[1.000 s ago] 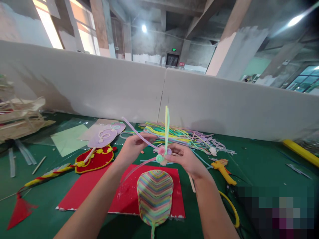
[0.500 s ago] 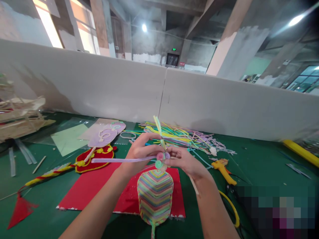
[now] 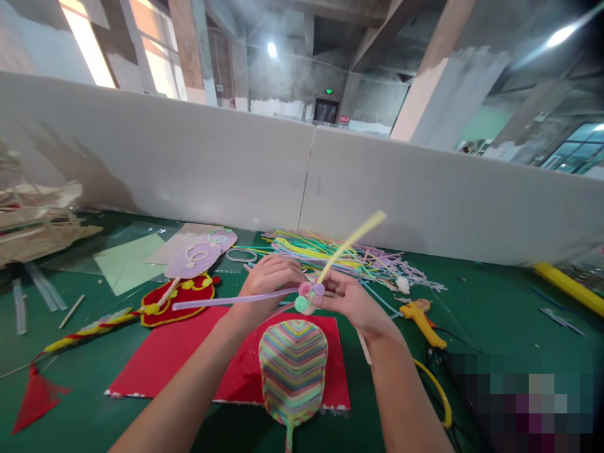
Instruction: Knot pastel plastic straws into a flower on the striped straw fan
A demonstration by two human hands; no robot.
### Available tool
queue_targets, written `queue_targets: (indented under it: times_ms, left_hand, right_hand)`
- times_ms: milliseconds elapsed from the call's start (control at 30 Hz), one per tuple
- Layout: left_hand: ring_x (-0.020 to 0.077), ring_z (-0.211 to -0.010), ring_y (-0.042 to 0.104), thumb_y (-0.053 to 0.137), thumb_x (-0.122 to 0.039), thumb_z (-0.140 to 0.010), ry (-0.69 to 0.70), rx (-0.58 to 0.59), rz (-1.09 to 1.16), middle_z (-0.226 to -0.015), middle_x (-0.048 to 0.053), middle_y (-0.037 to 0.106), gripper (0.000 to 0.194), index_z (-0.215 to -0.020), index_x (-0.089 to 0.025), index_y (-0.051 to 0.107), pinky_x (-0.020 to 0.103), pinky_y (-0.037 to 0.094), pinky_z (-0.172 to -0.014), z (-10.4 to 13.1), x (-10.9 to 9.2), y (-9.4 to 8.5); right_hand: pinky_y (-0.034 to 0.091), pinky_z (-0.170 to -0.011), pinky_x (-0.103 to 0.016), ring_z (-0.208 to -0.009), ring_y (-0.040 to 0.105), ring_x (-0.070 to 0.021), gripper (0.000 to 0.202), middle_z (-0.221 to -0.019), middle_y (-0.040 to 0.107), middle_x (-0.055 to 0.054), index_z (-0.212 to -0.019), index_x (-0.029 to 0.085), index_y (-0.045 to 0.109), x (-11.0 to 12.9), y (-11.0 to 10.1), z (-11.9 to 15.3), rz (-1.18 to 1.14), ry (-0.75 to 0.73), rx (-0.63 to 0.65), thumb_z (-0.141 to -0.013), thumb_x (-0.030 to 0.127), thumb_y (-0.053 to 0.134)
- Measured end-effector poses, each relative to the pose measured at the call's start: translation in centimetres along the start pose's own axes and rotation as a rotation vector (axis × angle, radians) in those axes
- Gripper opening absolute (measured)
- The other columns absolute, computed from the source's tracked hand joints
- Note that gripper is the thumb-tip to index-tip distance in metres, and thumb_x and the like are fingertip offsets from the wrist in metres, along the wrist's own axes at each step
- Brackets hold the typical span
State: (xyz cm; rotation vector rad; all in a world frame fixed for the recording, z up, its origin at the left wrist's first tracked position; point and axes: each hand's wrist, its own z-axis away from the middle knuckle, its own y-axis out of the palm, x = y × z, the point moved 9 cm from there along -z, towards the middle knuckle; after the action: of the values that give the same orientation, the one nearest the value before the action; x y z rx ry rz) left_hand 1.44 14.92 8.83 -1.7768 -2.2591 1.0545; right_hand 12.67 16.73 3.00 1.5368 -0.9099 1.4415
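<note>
Pastel rosettes in pink, green and purple sit in a small cluster (image 3: 306,297) up in the air, just above the top of a striped leaf-shaped fan (image 3: 293,371). From where I stand, the right hand (image 3: 346,302) pinches that cluster at its right side, thumb below and fingers curled over. The left hand (image 3: 271,283) is at the other side, fingers bent together with its back showing; I can't tell what its fingertips pinch. A purple strip (image 3: 236,298) runs out leftward from there, and a yellow strip (image 3: 352,242) slants up to the right from the cluster.

Beneath, the fan overlaps a red board (image 3: 174,358) on the green table (image 3: 491,302). Behind the hands lies a loose pile of coloured strips (image 3: 302,250). Over to the right is a yellow glue gun (image 3: 425,326); to the left, a red yellow-edged piece (image 3: 201,292) and a red tassel (image 3: 38,399).
</note>
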Motion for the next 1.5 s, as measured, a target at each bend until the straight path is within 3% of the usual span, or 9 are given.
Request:
queue_targets:
  times_ms: [167, 300, 467, 600, 833, 1100, 1267, 1500]
  left_hand:
    - [0.0152, -0.071, 0.061, 0.054, -0.030, -0.083, -0.144, 0.049, 0.166, -0.074, 0.007, 0.067, 0.020, -0.074, -0.016, 0.064, 0.025, 0.045, -0.066, 0.0, 1.1, 0.9]
    - [0.0137, -0.066, 0.061, 0.057, -0.028, -0.081, -0.271, 0.075, 0.317, -0.072, 0.005, 0.066, 0.018, -0.071, -0.016, 0.065, 0.022, 0.046, -0.062, 0.2, 2.3, 1.6]
    - [0.0138, -0.066, 0.060, 0.062, -0.024, -0.076, -0.272, -0.029, 0.386, -0.074, 0.004, 0.067, 0.009, -0.077, -0.018, 0.068, 0.023, 0.046, -0.063, 0.4, 2.5, 1.5]
    - [0.0163, -0.079, 0.061, 0.058, -0.022, -0.080, -0.316, -0.145, 0.352, -0.085, 0.006, 0.068, 0.013, -0.084, -0.019, 0.070, 0.025, 0.046, -0.070, 0.5, 2.4, 1.6]
    - [0.0202, -0.097, 0.056, 0.054, -0.022, -0.082, -0.364, -0.103, 0.495, -0.103, 0.007, 0.062, 0.023, -0.101, -0.021, 0.067, 0.032, 0.045, -0.083, 0.6, 1.6, 3.0]
    - [0.0178, -0.081, 0.058, 0.059, -0.031, -0.078, -0.586, -0.249, 0.566, -0.082, 0.005, 0.064, 0.018, -0.077, -0.016, 0.070, 0.027, 0.046, -0.072, 1.5, 3.7, 3.4]
    - [0.0171, -0.076, 0.059, 0.062, -0.034, -0.074, -0.788, -0.366, 0.541, -0.079, 0.004, 0.067, 0.021, -0.080, -0.015, 0.070, 0.025, 0.046, -0.068, 2.9, 4.5, 3.6]
    - [0.0163, -0.078, 0.058, 0.060, -0.036, -0.076, -0.805, -0.383, 0.537, -0.081, 0.004, 0.066, 0.023, -0.081, -0.016, 0.069, 0.025, 0.046, -0.070, 3.1, 4.0, 3.8]
  right_hand:
    - [0.047, -0.080, -0.030, -0.079, 0.061, -0.0144, 0.027, -0.076, 0.063, 0.002, -0.078, 0.019, 0.059, 0.4, -0.1, 0.1, 0.015, -0.029, 0.003, -0.060, 0.028, 0.077]
    - [0.048, -0.076, -0.028, -0.075, 0.061, -0.0136, 0.027, -0.076, 0.064, 0.001, -0.079, 0.019, 0.061, 0.0, -0.4, -0.1, -0.007, -0.033, -0.003, -0.060, 0.028, 0.077]
    - [0.047, -0.068, -0.023, -0.069, 0.059, -0.0115, 0.026, -0.072, 0.062, 0.001, -0.078, 0.019, 0.062, -0.6, -0.8, -0.7, -0.185, -0.070, -0.022, -0.060, 0.028, 0.078]
    - [0.046, -0.066, -0.023, -0.066, 0.058, -0.0106, 0.028, -0.071, 0.061, 0.002, -0.079, 0.019, 0.062, -0.4, -1.7, -0.9, -0.304, -0.113, -0.118, -0.059, 0.028, 0.079]
    - [0.046, -0.073, -0.027, -0.072, 0.060, -0.0130, 0.026, -0.075, 0.064, 0.002, -0.080, 0.021, 0.061, 0.3, -2.7, -0.6, -0.271, -0.158, -0.172, -0.061, 0.027, 0.077]
    - [0.048, -0.073, -0.028, -0.077, 0.062, -0.0156, 0.027, -0.078, 0.067, 0.001, -0.078, 0.020, 0.058, 1.1, -2.7, -0.3, -0.085, -0.184, -0.240, -0.060, 0.028, 0.077]
    - [0.049, -0.073, -0.029, -0.077, 0.063, -0.0164, 0.030, -0.073, 0.066, 0.001, -0.074, 0.020, 0.056, 1.8, -3.1, 0.1, -0.066, -0.203, -0.353, -0.056, 0.029, 0.078]
    - [0.051, -0.077, -0.032, -0.079, 0.063, -0.0175, 0.030, -0.075, 0.065, 0.001, -0.074, 0.020, 0.054, 1.6, -3.1, -0.1, -0.040, -0.227, -0.387, -0.058, 0.030, 0.077]
